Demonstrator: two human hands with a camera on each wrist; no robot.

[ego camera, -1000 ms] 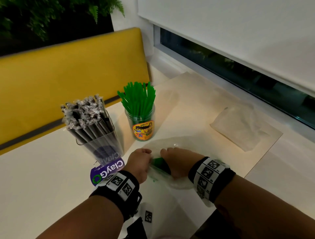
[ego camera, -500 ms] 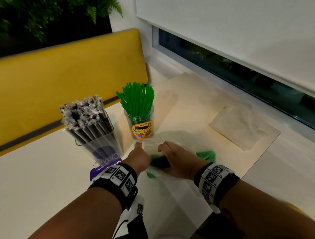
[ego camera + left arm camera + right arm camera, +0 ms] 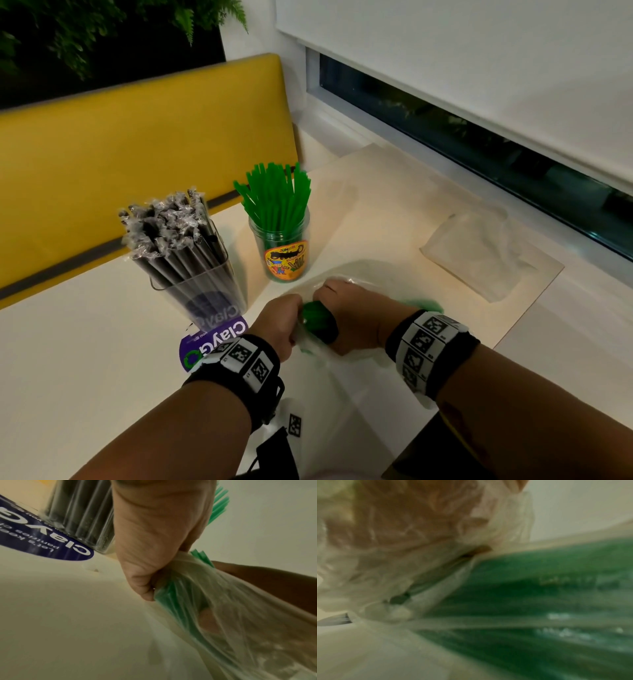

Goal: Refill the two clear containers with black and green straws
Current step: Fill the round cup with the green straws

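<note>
— Pale worktop (image 3: 85,359), yellow bench behind. Where are the straws?

— Green straws (image 3: 317,317) sit bunched in a clear plastic bag (image 3: 342,383) at 6 o'clock. The left hand (image 3: 279,325) is fisted round the bag's neck; the right hand (image 3: 356,318) is curled round the bundle.

— And the containers?

— The green jar (image 3: 282,250) at 12 o'clock and the black-straw container (image 3: 202,291) at 10 both look well stocked.

— Advice?

— Hold the bag firm and draw the bundle out straight, I'd say, so nothing scatters.
</note>
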